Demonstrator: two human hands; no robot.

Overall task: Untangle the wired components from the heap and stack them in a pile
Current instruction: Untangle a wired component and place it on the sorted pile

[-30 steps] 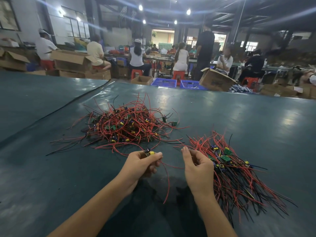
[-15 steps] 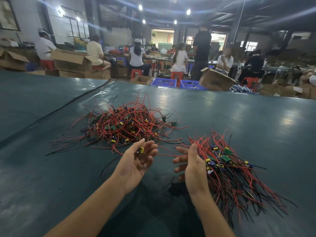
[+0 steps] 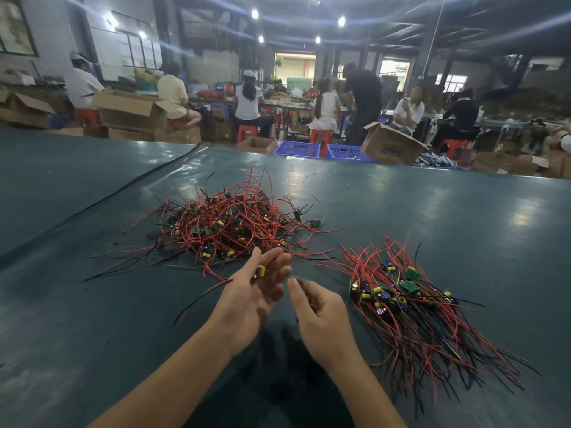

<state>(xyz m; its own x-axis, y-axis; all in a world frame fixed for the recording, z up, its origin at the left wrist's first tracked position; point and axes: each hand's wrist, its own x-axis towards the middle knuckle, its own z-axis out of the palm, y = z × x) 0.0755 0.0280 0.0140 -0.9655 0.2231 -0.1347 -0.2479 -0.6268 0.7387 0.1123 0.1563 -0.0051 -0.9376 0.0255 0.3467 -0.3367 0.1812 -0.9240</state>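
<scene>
A tangled heap of red and black wired components [image 3: 228, 227] lies on the dark green table [image 3: 432, 217], ahead and left of my hands. To the right lies the sorted pile [image 3: 411, 307], its small boards together and its wires fanned toward me. My left hand [image 3: 253, 291] hovers between heap and pile, palm turned inward and fingers straight. One yellow component [image 3: 261, 270] lies on those fingers, and its red and black wires [image 3: 200, 296] trail down to the left. My right hand [image 3: 319, 313] is close beside it, fingers loosely curled and blurred, with nothing visible in them.
The table's far edge [image 3: 401, 163] runs behind the heap, and a seam [image 3: 129, 186] crosses the surface at left. Beyond the edge are cardboard boxes [image 3: 392, 143], blue crates [image 3: 296, 148] and several seated workers.
My left hand went from gripping the component to lying flat with it on the fingers. My right hand opened, let the red wire go, then curled its fingers. Both hands rose slightly.
</scene>
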